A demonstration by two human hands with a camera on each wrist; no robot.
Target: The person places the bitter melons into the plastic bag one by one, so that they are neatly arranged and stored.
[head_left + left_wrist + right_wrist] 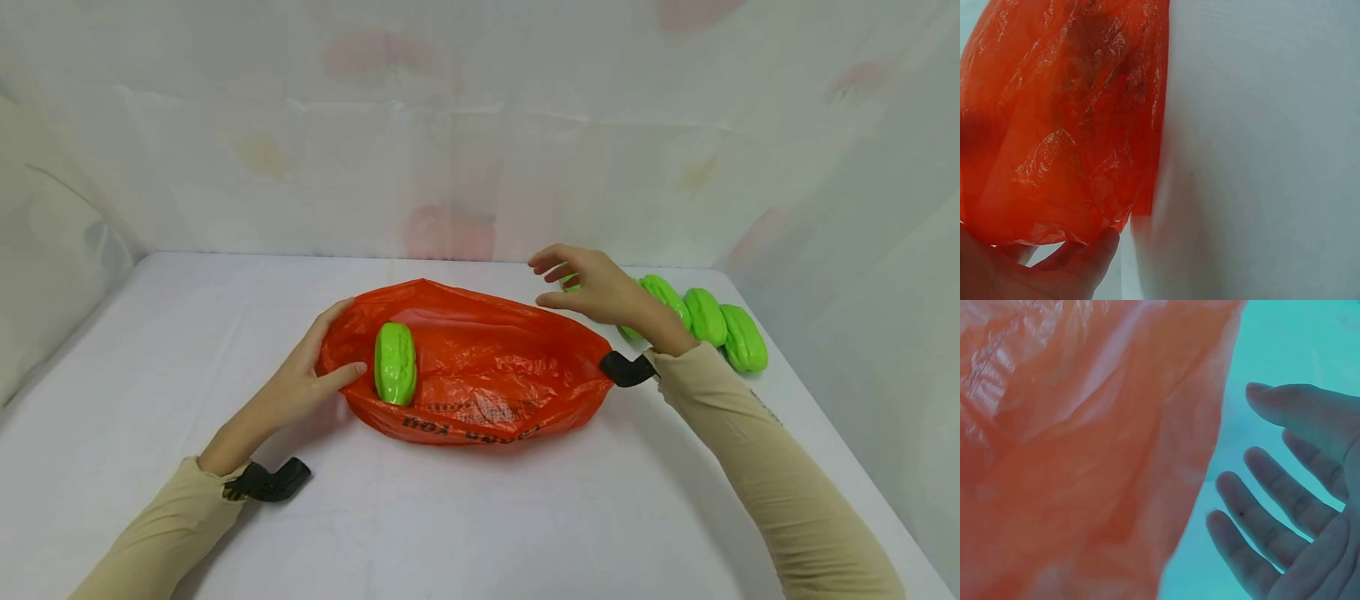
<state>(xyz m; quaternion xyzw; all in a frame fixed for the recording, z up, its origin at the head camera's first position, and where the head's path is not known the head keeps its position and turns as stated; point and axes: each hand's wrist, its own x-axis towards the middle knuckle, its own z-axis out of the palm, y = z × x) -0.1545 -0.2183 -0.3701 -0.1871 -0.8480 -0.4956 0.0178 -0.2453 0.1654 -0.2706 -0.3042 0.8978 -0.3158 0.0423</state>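
Note:
A red plastic bag (487, 358) lies on the table with its mouth spread wide and dark lettering on its near side. Inside it, at the left end, sits a glossy bright green oblong thing (395, 364) with a grooved top. My left hand (303, 379) holds the bag's left rim, thumb over the near edge and fingers at the far side; in the left wrist view the thumb meets the red film. Past the bag's far right rim hovers my right hand (588, 283), fingers spread and slightly bent, holding nothing. In the right wrist view, a gap separates its fingers (1260, 537) from the bag.
Several more green oblong things (705, 317) lie in a row at the table's far right, some partly behind my right hand and forearm. The white-covered table (465, 517) ends at a pale patterned cloth backdrop (450, 150). Dark devices sit at both wrists.

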